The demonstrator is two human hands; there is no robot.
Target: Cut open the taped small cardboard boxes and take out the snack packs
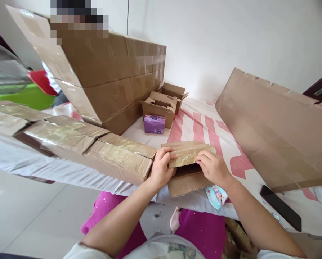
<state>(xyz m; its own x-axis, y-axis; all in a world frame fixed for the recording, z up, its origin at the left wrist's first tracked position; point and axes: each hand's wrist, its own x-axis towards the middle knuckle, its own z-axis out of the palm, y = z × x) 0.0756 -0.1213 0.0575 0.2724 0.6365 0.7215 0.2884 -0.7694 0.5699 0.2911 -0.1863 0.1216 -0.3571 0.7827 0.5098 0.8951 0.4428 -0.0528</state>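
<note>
A small cardboard box [189, 183] lies at the table's front edge, its near flap folded down and a dark opening facing me. My left hand [162, 167] grips the box's left side, with fingertips over the upper flap. The fingers of my right hand [213, 167] pinch the right end of that tape-covered flap [189, 154]. Close to the left hand, a row of taped cardboard boxes [123, 154] runs off to the left. Below the right hand lies a light-blue printed packet [217, 196], partly hidden by my wrist.
Stacked large cartons [109, 68] rise at the back left, with a person partly visible behind them. A purple tissue pack [154, 124] rests before open boxes [161, 100]. A large cardboard panel [280, 133] leans at right, near a black phone [281, 208]. A fan [5, 68] stands far left.
</note>
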